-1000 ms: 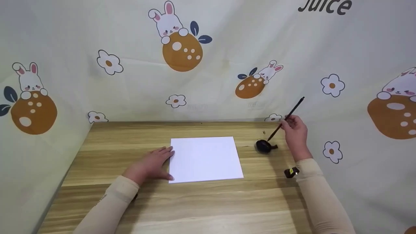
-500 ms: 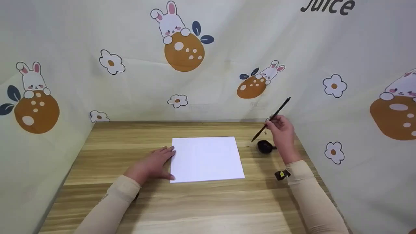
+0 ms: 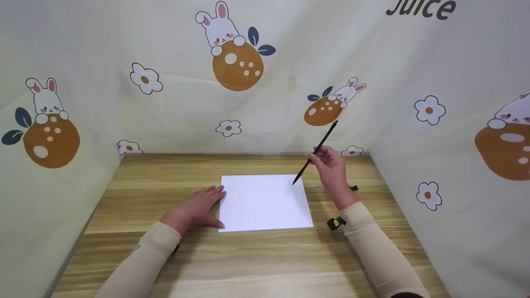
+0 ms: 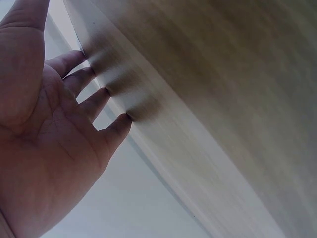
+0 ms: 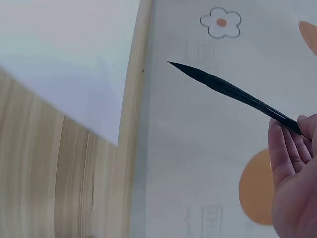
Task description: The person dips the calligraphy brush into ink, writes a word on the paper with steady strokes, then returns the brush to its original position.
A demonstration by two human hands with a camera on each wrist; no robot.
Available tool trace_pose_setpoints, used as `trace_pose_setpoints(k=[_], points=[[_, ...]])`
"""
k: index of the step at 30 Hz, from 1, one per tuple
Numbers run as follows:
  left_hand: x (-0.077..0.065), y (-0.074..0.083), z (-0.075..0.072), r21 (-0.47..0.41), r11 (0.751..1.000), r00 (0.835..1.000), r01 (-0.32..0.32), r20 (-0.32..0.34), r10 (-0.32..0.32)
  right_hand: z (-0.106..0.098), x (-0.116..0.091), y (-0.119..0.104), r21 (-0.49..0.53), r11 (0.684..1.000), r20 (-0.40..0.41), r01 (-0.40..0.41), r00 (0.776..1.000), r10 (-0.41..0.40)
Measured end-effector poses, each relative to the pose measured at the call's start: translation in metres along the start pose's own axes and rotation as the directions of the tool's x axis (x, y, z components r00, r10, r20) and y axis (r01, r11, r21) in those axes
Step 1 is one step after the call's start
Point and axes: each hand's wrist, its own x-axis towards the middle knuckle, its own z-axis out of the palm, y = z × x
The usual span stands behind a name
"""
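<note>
A white sheet of paper (image 3: 265,203) lies on the wooden table (image 3: 248,265). Along its left edge rests my left hand (image 3: 196,210), fingers spread, with fingertips and thumb touching the sheet's edge. My right hand (image 3: 331,171) pinches a black ink brush (image 3: 302,170) by its handle, held slanted. In the head view the brush's dark tip appears over the paper's upper right corner; I cannot tell whether it touches. The right wrist view shows the pointed bristles (image 5: 190,71) apart from anything around them.
Behind the right wrist, a small part of a black object (image 3: 353,188) peeks out on the table. A cloth backdrop (image 3: 174,107) with rabbits, fruit and flowers rises at the back and both sides. A small black device (image 3: 336,223) sits at the right wrist.
My right hand has carried the brush leftward, away from the round black object at the right, to over the paper's corner. That object is now mostly hidden. The left hand has stayed put.
</note>
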Motion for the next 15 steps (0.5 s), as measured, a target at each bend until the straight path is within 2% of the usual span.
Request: trace_pose_setpoints(k=[9, 15], points=[[-0.001, 0.001, 0.000, -0.003, 1.000, 1.000, 0.026, 0.015, -0.026, 0.039, -0.007, 0.002, 0.033, 0.999, 0.091, -0.027, 0.996, 0.024], [-0.001, 0.001, 0.002, 0.007, 1.000, 1.000, 0.014, 0.003, -0.014, 0.063, -0.014, 0.000, 0.020, 1.000, 0.157, -0.005, 0.988, 0.002]])
